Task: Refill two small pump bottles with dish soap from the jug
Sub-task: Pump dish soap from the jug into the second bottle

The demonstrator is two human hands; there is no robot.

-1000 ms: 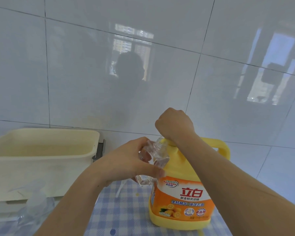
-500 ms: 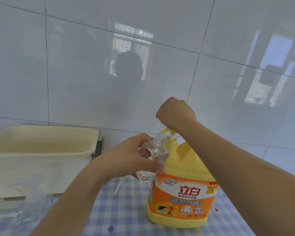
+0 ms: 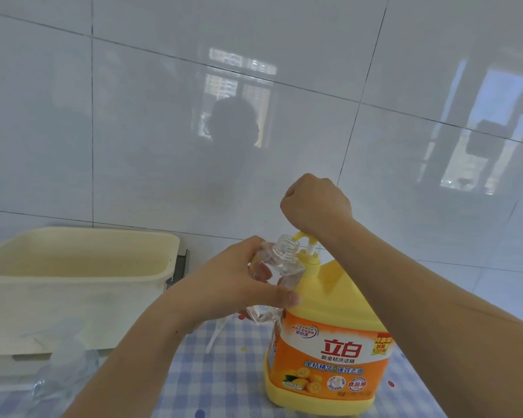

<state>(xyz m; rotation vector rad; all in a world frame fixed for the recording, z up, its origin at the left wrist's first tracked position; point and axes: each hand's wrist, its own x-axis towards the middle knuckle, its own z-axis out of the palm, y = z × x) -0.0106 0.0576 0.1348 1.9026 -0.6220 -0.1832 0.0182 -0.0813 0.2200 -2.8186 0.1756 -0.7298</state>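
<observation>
while the bottle [image 3: 277,268] sits tipped against the jug [image 3: 326,336], its open threaded neck lies just under the spout of the pump [image 3: 304,240]. bottle: clear thin plastic, looks near empty, so judged light and a little squashy; a hard squeeze would likely dent it. wet soap on the walls would make it slippery. best hold is round the shoulder and body, as now, leaving the neck free.

left hand [image 3: 239,285]: wrapped round the bottle body, thumb across the front, fingers behind; it carries the bottle off the cloth [image 3: 230,372], touching the jug's shoulder at the jug's 10 o'clock.

right hand [image 3: 314,203]: closed in a fist on top of the pump head, at 12 o'clock above the jug; the pump stem shows raised. no soap stream can be made out.

jug: yellow, orange label, stands upright on the checked cloth. judged heavy and stiff, stable enough to take a downward press without a holding hand; handle is hidden behind the right forearm.

outward: a cream tub [image 3: 73,285] at 9 o'clock from the jug, well apart. a second clear bottle [image 3: 67,372], blurred, lies near the tub's front, at 8 o'clock. a thin white tube [image 3: 216,334] lies on the cloth under the left hand, probably a pump dip tube; cannot tell for sure.
</observation>
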